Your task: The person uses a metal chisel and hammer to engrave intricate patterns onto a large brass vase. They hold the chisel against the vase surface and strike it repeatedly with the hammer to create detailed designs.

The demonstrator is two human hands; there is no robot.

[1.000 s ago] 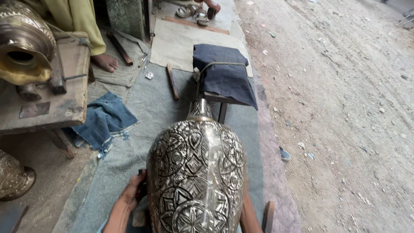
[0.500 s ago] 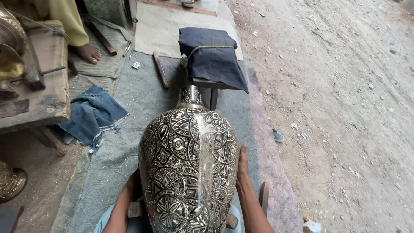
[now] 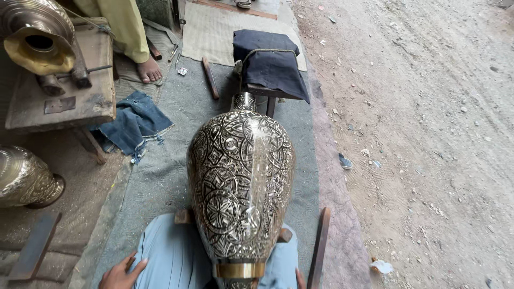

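A large engraved silver-and-black metal vase (image 3: 241, 176) lies on its side, its brass-ringed base toward me over my lap in light blue trousers (image 3: 171, 262). Its narrow neck (image 3: 244, 101) rests on a small stand draped with dark blue cloth (image 3: 270, 64). My left hand (image 3: 120, 273) lies on my left thigh with fingers apart, holding nothing, clear of the vase. Of my right hand (image 3: 299, 279) only a sliver shows at the bottom edge beside the vase's base; its fingers are hidden.
A wooden bench (image 3: 64, 101) at left carries a brass vessel (image 3: 37, 37). Another person's bare foot (image 3: 149, 69) stands beside it. A denim rag (image 3: 134, 123), another brass pot (image 3: 24, 176), a wooden strip (image 3: 318, 246), a grey mat (image 3: 155, 176) and dirt ground (image 3: 428, 134) surround me.
Both hands have come off the vase's sides. My left hand now rests on my thigh, and my right has dropped almost out of view. The vase still lies on the stand.
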